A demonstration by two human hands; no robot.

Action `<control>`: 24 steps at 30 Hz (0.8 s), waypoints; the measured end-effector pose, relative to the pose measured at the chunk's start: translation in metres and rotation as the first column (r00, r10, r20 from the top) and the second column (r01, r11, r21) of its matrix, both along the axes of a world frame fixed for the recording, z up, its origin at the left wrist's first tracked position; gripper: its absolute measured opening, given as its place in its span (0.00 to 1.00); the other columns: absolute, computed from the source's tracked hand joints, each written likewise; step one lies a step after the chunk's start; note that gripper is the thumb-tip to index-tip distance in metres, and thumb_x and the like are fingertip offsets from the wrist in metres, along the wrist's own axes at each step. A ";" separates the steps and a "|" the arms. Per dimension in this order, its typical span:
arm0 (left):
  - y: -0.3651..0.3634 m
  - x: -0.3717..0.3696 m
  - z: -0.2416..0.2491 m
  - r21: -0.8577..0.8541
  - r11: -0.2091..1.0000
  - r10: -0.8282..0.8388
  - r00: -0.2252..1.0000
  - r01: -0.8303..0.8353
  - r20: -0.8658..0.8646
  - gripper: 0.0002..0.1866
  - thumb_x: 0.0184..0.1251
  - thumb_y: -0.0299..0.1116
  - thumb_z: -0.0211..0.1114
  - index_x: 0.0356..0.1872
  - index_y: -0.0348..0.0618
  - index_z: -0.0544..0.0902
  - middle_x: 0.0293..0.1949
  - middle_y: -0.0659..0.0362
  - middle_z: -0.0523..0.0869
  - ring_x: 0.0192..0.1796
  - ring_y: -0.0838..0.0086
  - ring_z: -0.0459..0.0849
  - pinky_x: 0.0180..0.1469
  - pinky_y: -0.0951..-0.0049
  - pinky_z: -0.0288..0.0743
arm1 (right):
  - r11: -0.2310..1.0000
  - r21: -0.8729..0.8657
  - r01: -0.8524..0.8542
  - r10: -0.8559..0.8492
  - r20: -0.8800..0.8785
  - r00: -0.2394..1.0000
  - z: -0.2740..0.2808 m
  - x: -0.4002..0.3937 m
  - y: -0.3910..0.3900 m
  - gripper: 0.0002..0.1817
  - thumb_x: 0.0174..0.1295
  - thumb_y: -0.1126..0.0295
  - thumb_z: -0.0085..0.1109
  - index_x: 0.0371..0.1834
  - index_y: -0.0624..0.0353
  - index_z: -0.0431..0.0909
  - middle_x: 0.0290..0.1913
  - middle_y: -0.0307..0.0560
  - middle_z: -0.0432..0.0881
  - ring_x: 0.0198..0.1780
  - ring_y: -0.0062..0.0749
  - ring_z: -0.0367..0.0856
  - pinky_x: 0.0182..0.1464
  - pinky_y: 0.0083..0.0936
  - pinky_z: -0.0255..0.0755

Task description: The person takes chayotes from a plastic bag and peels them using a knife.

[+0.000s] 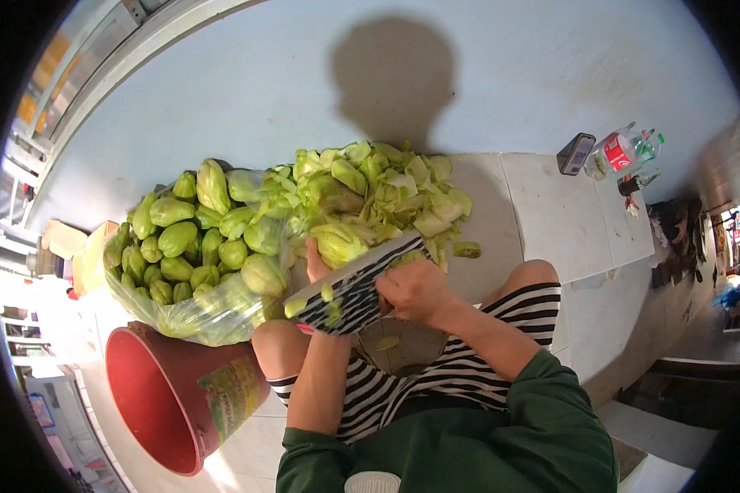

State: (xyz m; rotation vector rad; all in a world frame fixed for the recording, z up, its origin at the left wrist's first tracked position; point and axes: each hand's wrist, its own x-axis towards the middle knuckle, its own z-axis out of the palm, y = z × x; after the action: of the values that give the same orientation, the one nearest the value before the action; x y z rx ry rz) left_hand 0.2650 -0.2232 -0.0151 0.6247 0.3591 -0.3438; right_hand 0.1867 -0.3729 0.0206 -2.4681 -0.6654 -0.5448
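My right hand (415, 289) is closed around the grip of a broad cleaver (358, 283). Its wide, shiny blade slants across my lap, with stripes like those of my shorts on its face and green bits stuck to it. Behind the blade, my left hand (315, 261) holds a pale, partly peeled chayote (339, 244); most of its fingers are hidden by the blade. Just beyond lies a heap of chayote peelings (395, 185). Whole green chayotes (177, 238) fill an open clear plastic bag (205, 316) on the left.
A red bucket (160, 394) lies tipped on its side at my left knee. Along the tiled ledge (551, 218) to the right stand a phone (575, 154) and plastic bottles (617, 154). The pale wall (247, 90) rises behind the heap.
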 end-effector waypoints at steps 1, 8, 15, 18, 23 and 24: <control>-0.004 -0.005 0.009 -0.154 0.988 0.009 1.000 -0.013 -0.023 0.27 0.75 0.54 0.43 0.52 0.39 0.76 0.43 0.50 0.83 0.44 0.59 0.83 0.49 0.57 0.79 | 0.999 0.049 0.018 -0.016 -0.045 0.999 -0.001 0.003 -0.007 0.11 0.38 0.69 0.64 0.21 0.54 0.70 0.18 0.42 0.74 0.21 0.36 0.77 0.24 0.33 0.70; -0.005 0.000 0.013 -0.152 0.988 0.029 0.997 -0.040 -0.073 0.26 0.74 0.54 0.44 0.55 0.42 0.74 0.49 0.52 0.81 0.51 0.59 0.81 0.54 0.55 0.76 | 0.994 -0.048 0.103 -0.109 -0.147 0.983 0.009 0.005 -0.025 0.13 0.35 0.69 0.66 0.20 0.55 0.69 0.18 0.43 0.74 0.22 0.38 0.77 0.25 0.33 0.71; 0.001 0.005 -0.024 -0.080 0.997 -0.020 1.000 0.019 -0.006 0.30 0.74 0.56 0.42 0.51 0.35 0.75 0.40 0.45 0.84 0.40 0.56 0.85 0.43 0.56 0.81 | 0.999 -0.037 -0.029 0.029 0.019 0.999 0.006 -0.005 0.007 0.10 0.38 0.68 0.63 0.20 0.54 0.69 0.19 0.41 0.72 0.23 0.36 0.77 0.25 0.31 0.71; -0.001 0.006 -0.019 -0.018 1.000 0.021 0.999 -0.021 -0.025 0.30 0.75 0.56 0.41 0.51 0.34 0.74 0.39 0.44 0.83 0.39 0.55 0.85 0.41 0.56 0.81 | 0.997 -0.078 -0.030 0.032 0.022 0.999 0.006 -0.005 0.007 0.09 0.39 0.67 0.61 0.20 0.54 0.69 0.19 0.40 0.72 0.23 0.34 0.77 0.25 0.30 0.71; 0.005 0.008 -0.036 -0.028 1.000 0.003 1.000 -0.003 -0.018 0.25 0.76 0.52 0.44 0.48 0.38 0.77 0.42 0.50 0.84 0.41 0.61 0.85 0.46 0.60 0.80 | 0.997 -0.072 -0.023 0.027 0.047 0.999 0.005 -0.006 0.012 0.09 0.39 0.66 0.60 0.20 0.53 0.69 0.19 0.39 0.72 0.23 0.33 0.77 0.25 0.28 0.70; 0.006 0.007 -0.036 -0.028 1.000 0.003 1.000 -0.004 -0.019 0.25 0.76 0.52 0.44 0.48 0.38 0.77 0.42 0.50 0.84 0.41 0.61 0.85 0.46 0.60 0.80 | 0.998 -0.063 -0.021 0.024 0.047 0.999 0.006 -0.006 0.012 0.09 0.39 0.66 0.60 0.19 0.53 0.69 0.19 0.39 0.72 0.23 0.33 0.77 0.26 0.29 0.70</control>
State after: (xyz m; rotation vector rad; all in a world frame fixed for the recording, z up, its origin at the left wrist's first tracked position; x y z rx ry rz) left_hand 0.2725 -0.2175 -0.0514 0.5937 0.3729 -0.3513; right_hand 0.1808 -0.3609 0.0264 -2.5091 -0.7392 -0.5843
